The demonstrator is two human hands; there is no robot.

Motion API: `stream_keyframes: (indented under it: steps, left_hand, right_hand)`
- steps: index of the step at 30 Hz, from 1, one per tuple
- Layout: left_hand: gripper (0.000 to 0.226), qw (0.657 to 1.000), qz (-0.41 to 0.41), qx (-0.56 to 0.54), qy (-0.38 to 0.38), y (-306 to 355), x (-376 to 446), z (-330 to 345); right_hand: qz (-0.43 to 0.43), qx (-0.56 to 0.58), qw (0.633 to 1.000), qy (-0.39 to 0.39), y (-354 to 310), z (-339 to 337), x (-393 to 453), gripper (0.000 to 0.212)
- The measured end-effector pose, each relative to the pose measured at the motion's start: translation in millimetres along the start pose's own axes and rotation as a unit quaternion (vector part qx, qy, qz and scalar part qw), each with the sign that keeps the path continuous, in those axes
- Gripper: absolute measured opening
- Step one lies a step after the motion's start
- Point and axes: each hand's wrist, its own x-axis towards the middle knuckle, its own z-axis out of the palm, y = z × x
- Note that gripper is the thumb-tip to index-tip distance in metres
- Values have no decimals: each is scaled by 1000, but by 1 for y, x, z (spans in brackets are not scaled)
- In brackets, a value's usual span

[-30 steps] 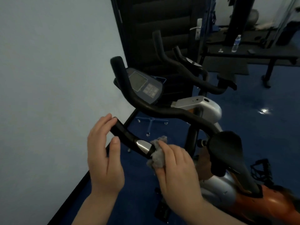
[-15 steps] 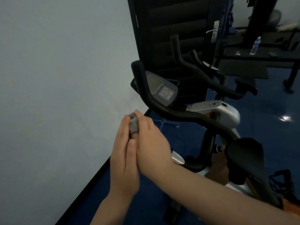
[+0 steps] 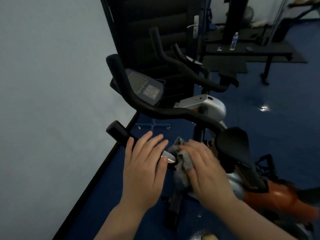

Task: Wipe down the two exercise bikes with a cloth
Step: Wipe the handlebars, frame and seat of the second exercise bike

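Note:
The near exercise bike has a black handlebar [image 3: 173, 112], a console [image 3: 147, 87], a black saddle [image 3: 233, 144] and an orange-and-silver body [image 3: 277, 196]. My left hand [image 3: 143, 168] rests over its lower left grip [image 3: 117, 130], fingers spread, beside the chrome sensor plate [image 3: 167, 157]. My right hand [image 3: 206, 168] presses a crumpled grey cloth [image 3: 183, 161] against the same bar just right of the plate. A second bike's black handlebars [image 3: 181, 66] stand behind the first.
A pale wall [image 3: 52, 101] runs close along the left. A dark door [image 3: 155, 32] with a handle stands behind the bikes. A bench with a water bottle [image 3: 233, 41] sits at the back right. The floor [image 3: 277, 110] is blue.
My right hand with the cloth slid from the grip's far end back down to beside the chrome plate. My left hand shifted onto the grip, fingers spread.

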Motion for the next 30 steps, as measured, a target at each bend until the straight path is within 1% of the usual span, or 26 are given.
stream_keyframes:
  steps: [1,2,4,6,7,9,11,13,15,16,17,19,20,21,22,24,26,27,30]
  left_hand:
    - [40,1000,7,12,-4,-3,-1,2]
    - [38,1000,11,18,-2,-5,-1,3]
    - [35,1000,17,18,9,-7,-2,4]
    - [34,1000,19,15,17,-7,-1,4]
    - [34,1000,20,15,17,-6,-1,4]
    - [34,1000,20,16,14,-6,-1,2]
    - [35,1000,17,18,13,-5,-1,1]
    - [35,1000,12,16,10,-3,-2,1]
    - [35,1000,4,11,12,-2,-2,2]
    - [35,1000,2,10,12,-1,-2,2]
    - [35,1000,2,11,11,-1,-2,2]
    - [35,1000,6,19,8,-2,-2,2]
    - [35,1000,7,23,9,-3,-3,2]
    - [35,1000,7,25,11,-3,-3,3]
    - [35,1000,6,24,15,-3,-3,4]
    - [34,999,-3,16,29,-1,-4,7]
    - [33,999,-13,10,37,1,-3,10]
    - [33,999,-15,12,34,1,-3,10]
    - [35,999,0,28,22,-4,-4,5]
  right_hand:
    - [54,45,997,29,-4,5,-6,41]
    - [118,106,985,62,-12,13,-12,41]
    - [233,230,939,110,-38,33,-21,48]
    - [299,311,888,157,-61,44,-13,56]
    - [326,334,865,185,-63,43,-2,52]
    - [382,375,811,236,-52,32,23,36]
    - [422,400,776,247,-45,20,37,25]
    - [445,417,758,230,-54,24,30,23]
    - [463,466,727,201,-72,29,20,20]
    - [474,476,714,197,-72,28,21,21]
    - [488,461,713,202,-65,26,28,25]
    - [515,410,723,209,-43,15,48,30]
    - [518,405,723,210,-34,10,55,30]
    - [508,400,733,210,-32,7,57,30]
    - [488,388,754,208,-37,8,53,29]
    - [424,325,822,198,-54,20,34,28]
    - [348,251,886,177,-61,29,19,32]
    - [320,221,906,166,-55,30,17,35]
    - [256,184,941,122,-40,23,13,39]
